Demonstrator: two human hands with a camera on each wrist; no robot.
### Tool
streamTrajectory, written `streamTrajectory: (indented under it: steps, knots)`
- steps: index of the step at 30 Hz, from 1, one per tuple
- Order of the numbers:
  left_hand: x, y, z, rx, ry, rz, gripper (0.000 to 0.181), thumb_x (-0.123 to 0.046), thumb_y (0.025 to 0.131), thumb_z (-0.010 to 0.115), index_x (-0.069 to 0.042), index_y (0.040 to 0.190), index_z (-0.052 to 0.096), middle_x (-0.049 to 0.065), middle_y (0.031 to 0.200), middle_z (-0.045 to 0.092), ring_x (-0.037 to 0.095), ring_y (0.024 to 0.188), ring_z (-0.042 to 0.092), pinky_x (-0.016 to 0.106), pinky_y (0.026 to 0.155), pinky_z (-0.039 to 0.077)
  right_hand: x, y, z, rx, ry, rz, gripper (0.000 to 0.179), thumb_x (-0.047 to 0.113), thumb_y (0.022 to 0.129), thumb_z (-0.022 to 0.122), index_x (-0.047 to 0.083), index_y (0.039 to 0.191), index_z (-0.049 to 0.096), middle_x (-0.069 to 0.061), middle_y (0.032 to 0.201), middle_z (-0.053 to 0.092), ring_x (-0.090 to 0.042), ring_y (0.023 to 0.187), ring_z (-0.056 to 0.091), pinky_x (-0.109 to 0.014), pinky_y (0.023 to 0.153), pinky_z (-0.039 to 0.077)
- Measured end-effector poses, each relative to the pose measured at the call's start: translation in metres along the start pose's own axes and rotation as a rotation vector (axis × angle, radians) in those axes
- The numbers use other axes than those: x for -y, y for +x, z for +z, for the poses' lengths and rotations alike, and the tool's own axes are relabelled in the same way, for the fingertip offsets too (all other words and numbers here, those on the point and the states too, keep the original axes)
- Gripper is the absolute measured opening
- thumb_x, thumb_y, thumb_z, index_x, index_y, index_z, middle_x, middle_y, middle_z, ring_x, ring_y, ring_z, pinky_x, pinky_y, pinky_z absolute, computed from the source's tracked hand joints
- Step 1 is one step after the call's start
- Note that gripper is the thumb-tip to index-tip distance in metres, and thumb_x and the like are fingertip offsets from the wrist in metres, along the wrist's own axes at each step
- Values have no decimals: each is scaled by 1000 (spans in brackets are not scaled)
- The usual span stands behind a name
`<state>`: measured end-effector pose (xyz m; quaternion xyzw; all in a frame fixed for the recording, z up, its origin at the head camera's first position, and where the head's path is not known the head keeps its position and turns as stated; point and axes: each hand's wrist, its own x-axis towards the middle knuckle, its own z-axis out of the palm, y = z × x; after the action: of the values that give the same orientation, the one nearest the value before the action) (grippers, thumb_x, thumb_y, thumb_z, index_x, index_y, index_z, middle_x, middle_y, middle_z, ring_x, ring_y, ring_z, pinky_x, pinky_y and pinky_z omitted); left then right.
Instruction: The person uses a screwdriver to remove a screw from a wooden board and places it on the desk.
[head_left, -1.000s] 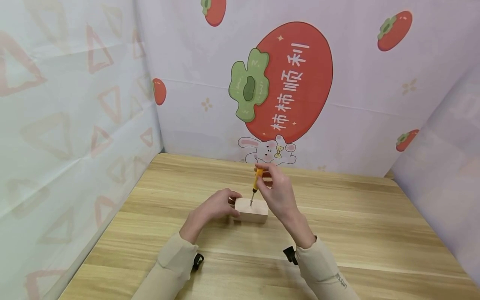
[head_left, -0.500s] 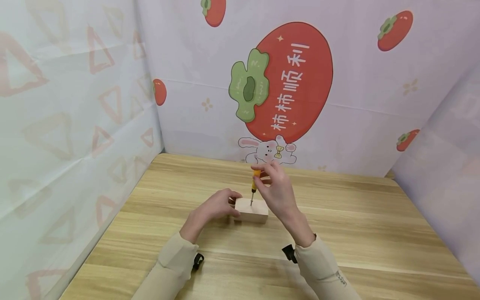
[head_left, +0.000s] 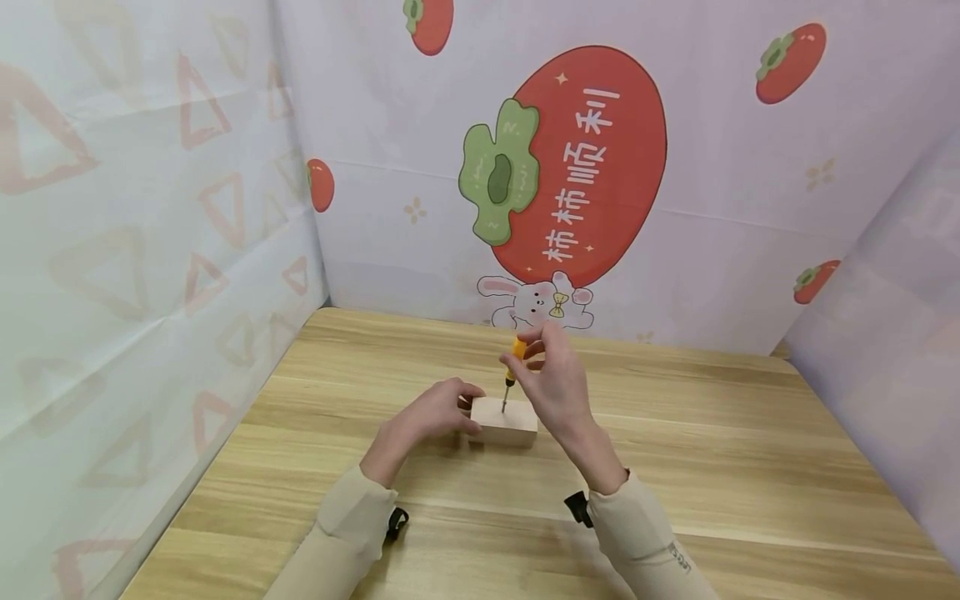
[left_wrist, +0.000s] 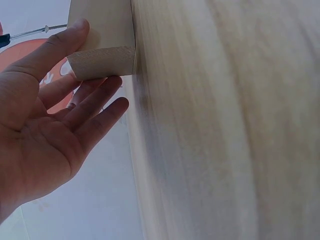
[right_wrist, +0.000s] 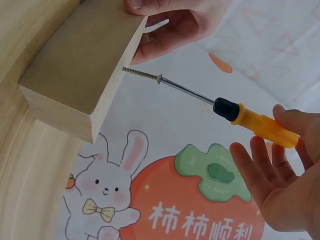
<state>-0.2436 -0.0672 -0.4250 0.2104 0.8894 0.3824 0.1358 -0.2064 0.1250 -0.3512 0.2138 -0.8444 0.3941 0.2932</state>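
Observation:
A pale rectangular wooden block (head_left: 504, 432) lies on the table, and my left hand (head_left: 431, 410) grips its left end. In the left wrist view the thumb is on one face of the block (left_wrist: 107, 25) and fingers are on the opposite side. A screw (right_wrist: 142, 74) stands in the block's top face with much of its threaded shank showing. The tip of a yellow-and-black screwdriver (right_wrist: 260, 126) meets the screw head. My right hand (head_left: 557, 379) holds the screwdriver's handle (head_left: 516, 354) between thumb and fingers, the other fingers loosely spread.
The wood-grain table (head_left: 712, 467) extends around the block. A printed cloth (head_left: 405, 108) with persimmons and a rabbit hangs behind it, and another cloth (head_left: 157, 275) covers the left side. A black strap piece (head_left: 577, 508) sits by the right cuff.
My right fingers have shifted around the screwdriver handle, thumb moving left and forefinger right. The handle leans slightly differently. My left hand and the block have hardly moved.

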Motion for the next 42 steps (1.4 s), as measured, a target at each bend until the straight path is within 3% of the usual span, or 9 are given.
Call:
streamTrajectory:
  steps: [4,10,17,26,31,37,42]
  knots:
    - [0,0,1,-5,-11,0,57,-15,75,85,-3,127,66,8,115,70,20,105,64,39,96,53,2,1,-2,13,24,-10,33,2,81,80,3,106,58,-11,102,64,-23,83,70,-30,66,61]
    - [0,1,1,-11,-18,4,55,-14,74,85,-4,125,67,7,112,71,19,103,65,39,96,53,3,0,-3,45,107,-1,31,-5,82,74,0,108,58,-15,108,67,-29,85,74,-37,72,62]
    - [0,0,2,-5,-21,0,55,-14,75,85,-4,126,66,7,113,70,20,105,65,39,97,52,3,-1,-3,39,2,38,38,8,79,83,5,106,57,-10,103,58,-21,82,66,-30,68,61]
    - [0,0,1,-8,-17,12,55,-13,74,85,-4,125,67,7,112,70,19,104,65,39,95,53,3,-1,-2,50,-10,47,32,-3,82,71,6,108,54,-11,110,65,-22,81,69,-37,66,62]
    - [0,0,2,-11,-6,16,54,-14,74,85,-5,124,67,6,111,70,18,103,65,38,95,53,5,-1,-3,76,-46,34,36,2,81,76,7,109,54,-8,110,60,-21,86,67,-36,70,62]
    - [1,1,2,-11,-4,16,54,-15,74,85,-5,125,67,6,111,70,18,103,65,38,94,53,7,-3,-5,58,-30,40,38,9,80,83,7,105,54,-7,98,62,-21,80,67,-35,71,61]
    - [2,2,3,-12,-1,21,52,-14,74,85,-5,123,68,6,110,71,17,101,65,37,93,54,6,-4,-9,87,8,-6,34,0,83,77,7,112,59,-8,105,69,-23,84,72,-34,73,62]
